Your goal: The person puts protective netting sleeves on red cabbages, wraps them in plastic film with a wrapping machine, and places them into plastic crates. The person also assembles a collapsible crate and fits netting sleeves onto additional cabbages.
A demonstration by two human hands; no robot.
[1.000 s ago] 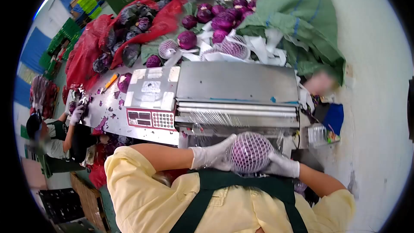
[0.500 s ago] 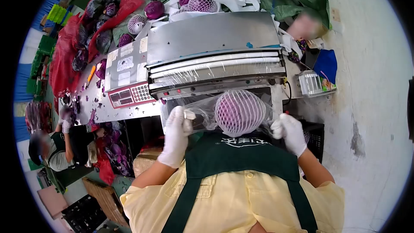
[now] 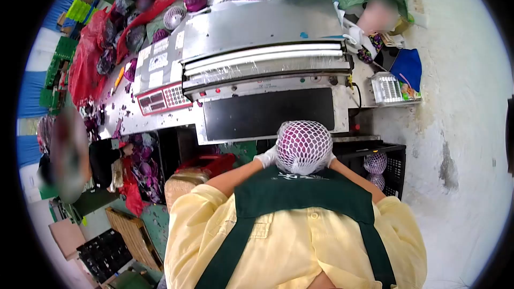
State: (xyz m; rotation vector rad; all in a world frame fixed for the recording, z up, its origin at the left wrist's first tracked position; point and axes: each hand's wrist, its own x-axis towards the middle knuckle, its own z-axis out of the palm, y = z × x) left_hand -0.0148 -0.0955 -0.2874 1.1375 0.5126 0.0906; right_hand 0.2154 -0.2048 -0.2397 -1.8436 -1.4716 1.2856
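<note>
"How are the arms set?"

"Elbows out, bare forearms angling inward from the yellow sleeves [image 3: 195, 206] to meet before the chest. The left hand [image 3: 268, 157] lies against the left side of the cabbage [image 3: 303, 143], the right hand [image 3: 332, 159] against its right side."

"And the fingers?"

"Both hands grip the cabbage between them, in white gloves. It hides most of the fingers, so I can't tell how they are spread; only a sliver of the right glove shows."

"Where is the cabbage, exactly?"

"Just beyond the top of the dark green apron [image 3: 305, 195], overlapping the near edge of the black plate [image 3: 267, 112] towards its right end. I can't tell whether it touches the plate."

"What does its surface look like?"

"Round and purple, under a white net of diamond-shaped holes, which bunches pale at the near side."

"What about the things around it?"

"Beyond the plate, a metal machine [image 3: 262, 21] with a smooth, dull top and long pale rollers [image 3: 267, 56]. On its left, a boxy scale [image 3: 156, 80] with a red-edged keypad panel. Near right, a black plastic crate [image 3: 397, 170] with perforated walls, holding netted balls [image 3: 375, 162]. Far left, crinkled red mesh [image 3: 88, 56]."
</note>
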